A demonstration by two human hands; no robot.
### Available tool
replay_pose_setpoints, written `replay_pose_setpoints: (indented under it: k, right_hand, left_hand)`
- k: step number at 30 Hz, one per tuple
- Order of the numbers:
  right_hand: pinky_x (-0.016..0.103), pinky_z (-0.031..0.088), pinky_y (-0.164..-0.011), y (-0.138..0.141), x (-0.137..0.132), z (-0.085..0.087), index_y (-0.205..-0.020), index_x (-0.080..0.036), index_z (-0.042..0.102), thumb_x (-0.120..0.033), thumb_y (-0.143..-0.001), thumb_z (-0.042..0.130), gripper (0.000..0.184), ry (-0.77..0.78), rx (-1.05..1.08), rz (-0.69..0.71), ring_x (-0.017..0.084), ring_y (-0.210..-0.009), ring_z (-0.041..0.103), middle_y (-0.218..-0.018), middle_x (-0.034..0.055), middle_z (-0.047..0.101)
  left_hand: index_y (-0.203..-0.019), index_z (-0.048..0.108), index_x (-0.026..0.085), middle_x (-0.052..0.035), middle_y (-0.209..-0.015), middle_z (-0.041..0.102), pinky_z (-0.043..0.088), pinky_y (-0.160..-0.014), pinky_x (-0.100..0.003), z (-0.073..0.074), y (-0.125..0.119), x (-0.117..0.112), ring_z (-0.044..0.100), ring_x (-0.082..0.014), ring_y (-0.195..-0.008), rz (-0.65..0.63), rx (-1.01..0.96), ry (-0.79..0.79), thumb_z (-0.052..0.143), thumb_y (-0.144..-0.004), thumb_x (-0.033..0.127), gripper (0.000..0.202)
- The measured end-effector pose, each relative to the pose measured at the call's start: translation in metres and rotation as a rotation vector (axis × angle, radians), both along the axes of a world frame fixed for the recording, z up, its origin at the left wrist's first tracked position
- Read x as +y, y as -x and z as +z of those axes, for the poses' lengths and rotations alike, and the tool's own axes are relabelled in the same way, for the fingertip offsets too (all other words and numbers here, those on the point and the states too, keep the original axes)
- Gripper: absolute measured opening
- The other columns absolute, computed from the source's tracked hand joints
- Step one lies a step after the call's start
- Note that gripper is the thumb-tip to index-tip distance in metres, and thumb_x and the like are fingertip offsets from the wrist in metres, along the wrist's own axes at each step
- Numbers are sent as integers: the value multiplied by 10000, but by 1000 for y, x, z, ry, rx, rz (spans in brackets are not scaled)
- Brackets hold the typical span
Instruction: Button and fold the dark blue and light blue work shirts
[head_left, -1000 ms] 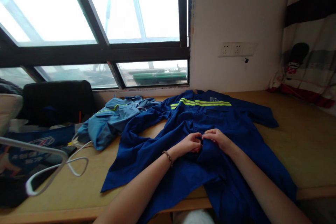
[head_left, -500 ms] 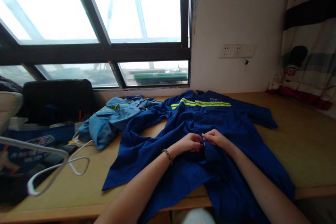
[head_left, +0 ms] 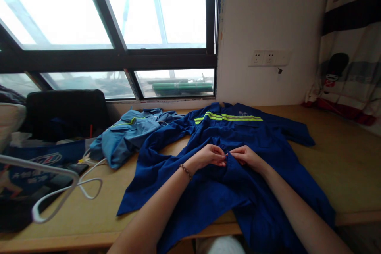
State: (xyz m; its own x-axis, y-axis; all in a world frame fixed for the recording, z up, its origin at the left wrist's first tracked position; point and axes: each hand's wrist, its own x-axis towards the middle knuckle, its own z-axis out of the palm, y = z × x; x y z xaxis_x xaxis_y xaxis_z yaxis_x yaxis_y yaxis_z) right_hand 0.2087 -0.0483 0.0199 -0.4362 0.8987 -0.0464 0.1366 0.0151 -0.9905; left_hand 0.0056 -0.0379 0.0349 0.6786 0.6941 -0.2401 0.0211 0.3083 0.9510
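Note:
A dark blue work jacket (head_left: 268, 158) with yellow-green reflective stripes lies spread front up, its collar toward the wall and its lower part hanging over the near edge. My left hand (head_left: 210, 154), a beaded bracelet on its wrist, pinches the front opening edge around mid-length. Close against it, my right hand (head_left: 244, 155) pinches the other side of the front, raising a small fold of cloth. The fingertips nearly meet. Whatever small part sits between them, such as a button, is hidden.
A light blue garment (head_left: 125, 135) lies crumpled to the left, beside a white cable (head_left: 92, 196). A bent white tube (head_left: 56, 168) crosses the left foreground. Behind it are a blue printed bag (head_left: 50, 158) and a black chair back (head_left: 67, 113). The wooden table (head_left: 342, 166) meets the wall.
My left hand has risen slightly and shifted left, its fingers now pinching the cloth edge. My right hand has moved a little, still pinching. The jacket lies nearly the same.

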Motion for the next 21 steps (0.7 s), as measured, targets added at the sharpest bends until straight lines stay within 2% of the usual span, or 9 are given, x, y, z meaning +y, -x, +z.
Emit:
replay_pose_setpoints:
  k: [4,10,14,17,21]
  right_hand:
    - [188,226,-394,0,1,0,-875,-100,671,-371,-635,641,363,17,4,-18,53,-398,376,-467,-15,534]
    - [195,259,-403,0,2,-3,-748,-114,687,-343,-606,659,272,-18,-25,-144,63,-405,402,-484,1,574]
    - [221,373,-488,0,4,-7,-719,-133,679,-331,-620,645,225,-128,-79,-153,116,-511,521,-606,28,639]
    - [250,420,-585,0,5,-10,-696,-141,665,-324,-629,638,197,-238,-166,-142,160,-624,574,-676,41,656]
    - [240,409,-550,4,5,-12,-648,-148,612,-320,-645,623,172,-348,-279,-171,145,-591,556,-627,24,630]
  left_hand:
    - [-724,546,90,-31,-639,631,489,-644,-233,-4,-6,-1,626,-124,-619,89,-45,28,739,-546,202,286]
    - [-648,525,99,-20,-552,619,496,-563,-235,-14,-25,-9,608,-124,-526,324,-84,-35,736,-527,193,261]
    - [-627,534,111,2,-507,600,495,-536,-239,-19,-33,-15,587,-116,-480,464,-40,-72,710,-550,173,202]
    - [-615,544,118,2,-510,599,499,-553,-245,-21,-35,-16,592,-123,-495,521,11,-66,711,-556,186,189]
    - [-636,552,110,-9,-531,597,497,-563,-232,-21,-33,-16,593,-118,-516,509,9,-27,690,-598,264,210]
